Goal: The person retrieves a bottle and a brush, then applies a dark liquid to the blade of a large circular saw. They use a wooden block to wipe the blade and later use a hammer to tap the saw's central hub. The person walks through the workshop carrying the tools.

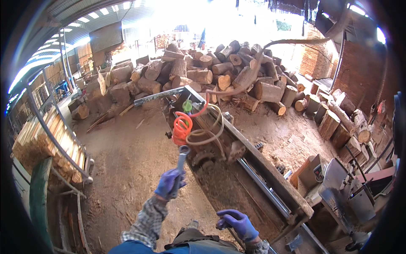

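My left hand (170, 183), in a purple glove, is closed around the shank of a metal wrench (182, 155). The wrench points up and away from me, its ring end just below a coil of orange air hose (182, 128). My right hand (240, 224), gloved the same way, hovers by the near left edge of a long machine bed (224, 186). Its fingers are loosely bent and apart, with nothing seen in them. Beige tubing (207, 137) and a green fitting (187, 106) lie beside the orange coil on the machine. Steel guide rods (266, 186) run along the bed.
Cut logs (211, 72) are heaped beyond the machine, with more logs (338, 114) at the right. A metal-framed cart (46, 127) holds split wood at the left. Sawdust covers the floor (122, 148). Metal panels and boxes (338, 194) crowd the near right.
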`<state>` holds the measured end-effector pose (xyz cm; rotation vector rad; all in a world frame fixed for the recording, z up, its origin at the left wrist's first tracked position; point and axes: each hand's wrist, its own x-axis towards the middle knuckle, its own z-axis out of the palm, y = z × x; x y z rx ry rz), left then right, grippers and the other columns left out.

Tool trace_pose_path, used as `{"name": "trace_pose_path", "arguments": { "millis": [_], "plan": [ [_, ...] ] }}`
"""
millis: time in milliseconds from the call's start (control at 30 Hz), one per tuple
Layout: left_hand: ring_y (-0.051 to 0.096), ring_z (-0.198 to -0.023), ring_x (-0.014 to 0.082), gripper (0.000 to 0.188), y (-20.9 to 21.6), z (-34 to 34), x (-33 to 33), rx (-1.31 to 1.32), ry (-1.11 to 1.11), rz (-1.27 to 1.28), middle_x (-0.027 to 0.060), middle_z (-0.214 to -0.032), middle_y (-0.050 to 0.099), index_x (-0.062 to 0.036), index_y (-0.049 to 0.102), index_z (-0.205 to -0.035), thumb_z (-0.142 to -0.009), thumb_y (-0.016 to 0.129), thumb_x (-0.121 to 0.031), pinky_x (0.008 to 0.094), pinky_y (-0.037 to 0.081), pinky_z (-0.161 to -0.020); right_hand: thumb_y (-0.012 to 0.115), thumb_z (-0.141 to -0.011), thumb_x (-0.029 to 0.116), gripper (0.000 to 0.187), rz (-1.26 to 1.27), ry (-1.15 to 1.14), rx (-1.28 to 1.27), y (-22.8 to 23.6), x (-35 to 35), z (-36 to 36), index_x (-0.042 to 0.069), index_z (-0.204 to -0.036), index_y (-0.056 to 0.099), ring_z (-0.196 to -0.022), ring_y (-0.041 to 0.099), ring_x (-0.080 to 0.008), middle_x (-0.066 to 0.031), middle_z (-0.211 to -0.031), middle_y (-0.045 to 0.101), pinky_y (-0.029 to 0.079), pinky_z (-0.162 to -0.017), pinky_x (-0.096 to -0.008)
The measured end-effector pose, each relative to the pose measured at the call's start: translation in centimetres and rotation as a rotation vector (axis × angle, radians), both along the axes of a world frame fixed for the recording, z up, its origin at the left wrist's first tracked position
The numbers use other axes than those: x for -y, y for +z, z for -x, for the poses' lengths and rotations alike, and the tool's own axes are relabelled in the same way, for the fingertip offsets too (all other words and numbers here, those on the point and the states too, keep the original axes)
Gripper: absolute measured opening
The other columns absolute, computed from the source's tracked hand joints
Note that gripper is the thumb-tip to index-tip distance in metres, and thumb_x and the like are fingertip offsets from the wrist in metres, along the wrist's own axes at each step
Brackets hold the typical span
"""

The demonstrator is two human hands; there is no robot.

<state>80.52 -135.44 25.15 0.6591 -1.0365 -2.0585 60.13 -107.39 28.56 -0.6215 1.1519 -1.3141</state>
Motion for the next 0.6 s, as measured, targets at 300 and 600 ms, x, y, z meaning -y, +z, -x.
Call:
{"name": "trace_pose_path", "arguments": {
  "millis": [300,600],
  "plan": [
    [0.061,-0.061,0.0168,0.016,-3.3,0.4,33.2,0.497,0.176,0.365,0.0065,-0.071,0.061,0.0006,0.064,-0.095,-0.095,0.054,-0.012,0.0322,0.052,-0.056,0.055,-0.102,0.023,0.031,-0.333,-0.197,0.018,-5.2,3.5,-0.7,0.0,-0.123,0.059,-0.083,0.071,-0.0228,-0.0151,-0.094,0.07,0.057,-0.076,-0.0334],
    [0.07,-0.086,0.0397,0.029,-7.9,15.7,54.4,1.048,0.21,0.908,0.0252,-0.088,0.07,-0.0002,0.073,-0.091,-0.08,0.063,-0.025,0.0467,0.054,-0.078,0.056,-0.101,0.021,0.028,-0.432,-0.631,0.189,-6.8,2.1,-1.6,0.001,-0.121,0.058,-0.081,0.069,-0.0219,-0.0127,-0.097,0.07,0.057,-0.075,-0.0324]
  ]
}}
